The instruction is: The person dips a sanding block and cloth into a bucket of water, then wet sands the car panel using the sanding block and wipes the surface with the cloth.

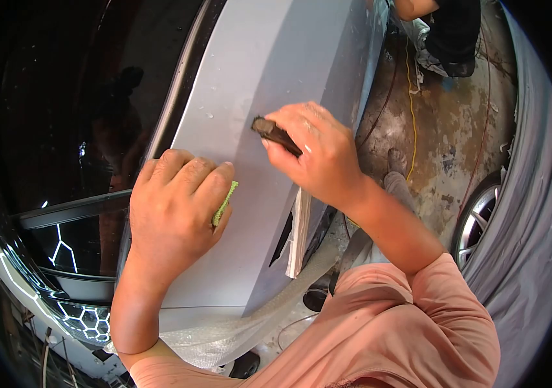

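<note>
A grey car body panel (224, 84) with a few small wet-looking spots lies beneath both hands. Over its left edge, beside the dark glossy glass (62, 116), is my left hand (175, 210). Its fingers are curled around a bright green, rough-textured cloth (226, 204), mostly hidden by the palm. My right hand (318, 149) is above the panel's middle and grips a dark, narrow block (276, 134) with a worn brownish end pointing left. Whether the block touches the panel I cannot tell.
Masking paper (300, 233) and clear plastic sheeting (205, 346) hang around the panel's near edge. A yellow cord (411, 110) runs over the stained floor (434, 142). Another person's dark-trousered leg (454, 32) is at upper right. A covered car (515, 271) with an exposed wheel (478, 220) stands right.
</note>
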`<action>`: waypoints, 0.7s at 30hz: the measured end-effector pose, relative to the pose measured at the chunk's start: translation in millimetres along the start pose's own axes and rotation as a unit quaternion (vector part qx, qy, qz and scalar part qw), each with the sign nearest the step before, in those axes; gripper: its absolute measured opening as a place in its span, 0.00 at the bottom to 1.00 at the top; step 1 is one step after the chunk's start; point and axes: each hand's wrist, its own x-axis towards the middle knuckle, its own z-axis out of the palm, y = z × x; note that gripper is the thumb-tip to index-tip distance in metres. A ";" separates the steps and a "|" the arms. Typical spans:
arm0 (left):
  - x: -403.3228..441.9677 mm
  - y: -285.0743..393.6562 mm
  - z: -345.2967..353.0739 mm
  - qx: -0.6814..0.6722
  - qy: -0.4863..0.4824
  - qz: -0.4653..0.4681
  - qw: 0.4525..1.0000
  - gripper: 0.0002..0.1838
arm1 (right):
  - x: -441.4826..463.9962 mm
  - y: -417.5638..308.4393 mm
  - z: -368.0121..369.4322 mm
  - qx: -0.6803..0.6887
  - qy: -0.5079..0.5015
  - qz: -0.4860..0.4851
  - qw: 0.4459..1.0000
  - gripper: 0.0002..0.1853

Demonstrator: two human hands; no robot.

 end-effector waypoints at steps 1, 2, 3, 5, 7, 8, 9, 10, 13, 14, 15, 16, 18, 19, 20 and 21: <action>0.8 -0.7 0.0 0.000 0.004 0.002 1.000 0.22 | -0.2 -1.6 -0.9 0.003 0.000 0.002 1.000 0.17; 1.4 -0.6 -0.6 0.003 0.003 0.000 1.000 0.22 | -0.3 -3.3 -1.7 0.007 -0.001 0.006 1.000 0.16; 1.9 0.2 -1.7 0.004 0.000 0.000 1.000 0.22 | 2.7 -2.3 -1.8 0.002 0.005 0.002 1.000 0.17; 2.0 1.3 -1.7 0.002 -0.002 0.001 1.000 0.22 | 13.8 1.9 -2.1 -0.007 0.017 -0.007 1.000 0.17; 1.3 -0.1 -1.1 -0.002 0.000 0.002 1.000 0.22 | 12.1 4.6 -7.3 -0.015 0.064 -0.004 0.998 0.15; 1.9 -0.6 -1.6 -0.002 0.000 0.000 1.000 0.22 | 11.4 6.8 -10.2 -0.018 0.087 -0.003 0.996 0.15; 1.7 -0.2 -2.0 -0.003 -0.001 -0.002 1.000 0.22 | 9.1 5.4 -14.4 -0.011 0.073 0.009 0.997 0.15; 1.3 0.2 -2.6 -0.004 -0.004 -0.003 1.000 0.22 | 6.1 1.3 -19.7 -0.004 0.059 0.022 0.998 0.16; 2.1 0.2 -2.7 -0.005 0.001 0.002 1.000 0.22 | 0.9 -0.9 -17.4 0.002 0.026 0.017 1.000 0.17; 2.1 0.2 -2.5 -0.003 0.002 0.002 1.000 0.22 | 0.0 -0.8 -14.7 0.001 0.016 0.009 1.000 0.17; 2.5 0.0 -3.0 -0.002 0.001 0.002 1.000 0.22 | 1.1 -1.3 -13.5 0.002 0.017 0.006 1.000 0.17; 2.3 -0.1 -3.0 -0.001 0.001 0.002 1.000 0.22 | 1.9 -1.7 -11.8 0.002 0.018 0.004 1.000 0.17; 2.2 0.3 -3.0 0.000 0.001 0.001 1.000 0.22 | 4.3 -2.5 -9.2 0.002 0.018 0.002 1.000 0.17; 0.3 0.3 -1.0 0.000 0.001 0.000 1.000 0.22 | 5.1 -2.5 -6.9 0.001 0.017 0.002 1.000 0.16; 0.3 0.3 -0.9 0.000 0.002 0.000 1.000 0.22 | 7.4 -2.3 -6.2 0.001 0.017 0.003 1.000 0.16; 0.4 0.2 -0.8 -0.001 0.003 0.001 1.000 0.22 | 9.6 -1.3 -5.2 -0.003 0.015 0.005 1.000 0.15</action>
